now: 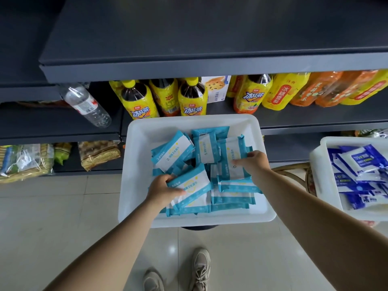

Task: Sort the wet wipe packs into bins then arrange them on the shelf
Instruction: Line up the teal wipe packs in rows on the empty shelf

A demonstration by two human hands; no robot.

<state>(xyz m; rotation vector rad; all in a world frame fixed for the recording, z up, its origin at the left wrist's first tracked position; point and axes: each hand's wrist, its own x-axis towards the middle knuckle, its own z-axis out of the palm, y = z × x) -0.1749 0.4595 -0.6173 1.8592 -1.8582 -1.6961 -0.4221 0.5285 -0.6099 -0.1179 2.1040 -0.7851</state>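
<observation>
Hands: both reach into the near white bin [134,164], which sits in front of the dark shelving.
Left hand [162,189]: fingers curled round the left edge of a teal-and-white wet wipe pack [190,184], thumb lying across its face; the pack sits tilted on top of the heap at the bin's front left.
Right hand [253,163]: fingers bent downward, tips pressing on another teal pack [232,153] at the bin's right side; whether they pinch it cannot be told.
Teal packs: piled loosely across the bin, overlapping at odd angles.
Second white bin [319,175]: to the right, holding dark blue-and-white wipe packs [361,164].
Upper shelf board [210,38]: bare dark surface above.
Lower shelf: yellow iced tea bottles [136,101] standing in a row, a clear water bottle [84,103] leaning to their left.
Floor: pale tiles, two beige sneakers [200,267] below.
</observation>
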